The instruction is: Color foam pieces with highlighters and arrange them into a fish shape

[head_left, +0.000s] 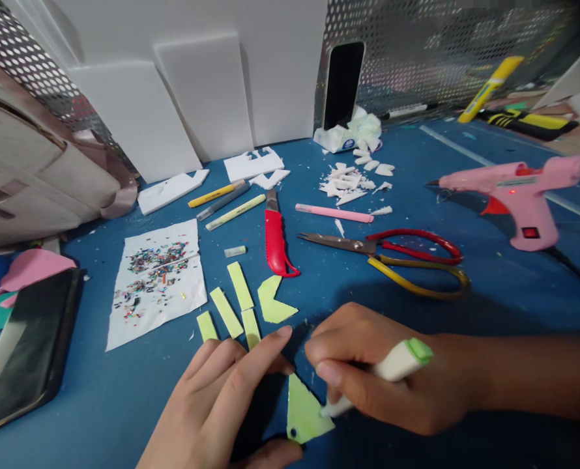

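My right hand grips a white marker with a light-green end. Its tip touches the right edge of a light-green triangular piece, which has a small dark hole near its lower corner. My left hand steadies that piece, thumb at its bottom corner and fingers by its top. Just beyond the left fingers lie several green strips and a notched green piece. The marker's cap lies farther back on the blue table.
A red box cutter, scissors and several markers lie ahead. White scraps are behind them. At right rests a pink glue gun; at left, a paper with beads and a phone. White boards lean at the back.
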Tool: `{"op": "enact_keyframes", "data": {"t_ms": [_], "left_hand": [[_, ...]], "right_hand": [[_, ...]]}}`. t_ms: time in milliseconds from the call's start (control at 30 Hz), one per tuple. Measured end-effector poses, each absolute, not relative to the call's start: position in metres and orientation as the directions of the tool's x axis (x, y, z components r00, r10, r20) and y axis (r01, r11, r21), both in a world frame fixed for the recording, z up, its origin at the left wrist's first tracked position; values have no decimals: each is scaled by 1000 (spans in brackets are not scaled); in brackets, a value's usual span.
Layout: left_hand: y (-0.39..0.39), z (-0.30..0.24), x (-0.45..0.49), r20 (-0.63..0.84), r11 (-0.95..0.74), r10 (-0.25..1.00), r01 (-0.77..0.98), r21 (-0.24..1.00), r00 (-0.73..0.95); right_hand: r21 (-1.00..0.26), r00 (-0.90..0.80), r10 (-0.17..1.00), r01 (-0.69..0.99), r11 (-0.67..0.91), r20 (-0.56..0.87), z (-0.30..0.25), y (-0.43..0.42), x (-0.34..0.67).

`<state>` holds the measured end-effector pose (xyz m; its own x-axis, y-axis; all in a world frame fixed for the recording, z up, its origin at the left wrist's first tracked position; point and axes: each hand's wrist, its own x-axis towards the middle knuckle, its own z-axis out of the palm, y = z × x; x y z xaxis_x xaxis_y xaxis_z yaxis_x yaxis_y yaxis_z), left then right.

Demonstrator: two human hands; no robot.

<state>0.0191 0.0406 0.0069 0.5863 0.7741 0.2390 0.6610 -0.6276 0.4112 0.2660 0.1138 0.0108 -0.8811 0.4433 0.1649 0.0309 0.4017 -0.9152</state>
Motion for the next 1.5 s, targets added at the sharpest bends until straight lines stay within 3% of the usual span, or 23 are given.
{"op": "enact_keyframes", "data": {"t_ms": [767,900,1000,1133,1500], "left_hand": [[40,7,19,249,-635,770,669,385,588],[40,8,20,245,-638,768,668,385,592],[40,9,20,245,-633,771,661,403,588],[40,8,20,247,-635,770,669,387,588],[40,7,21,269,-645,763,669,369,587]], "right_hand": [[-922,-901,421,70,380,105,8,114,263],[-928,-873,473,73,366,118,9,114,262],[-924,-898,426,66,376,109,10,114,262],[-926,-873,480,106,361,87,10,114,262],[-958,-890,453,77,278,60,6,113,262]]}}
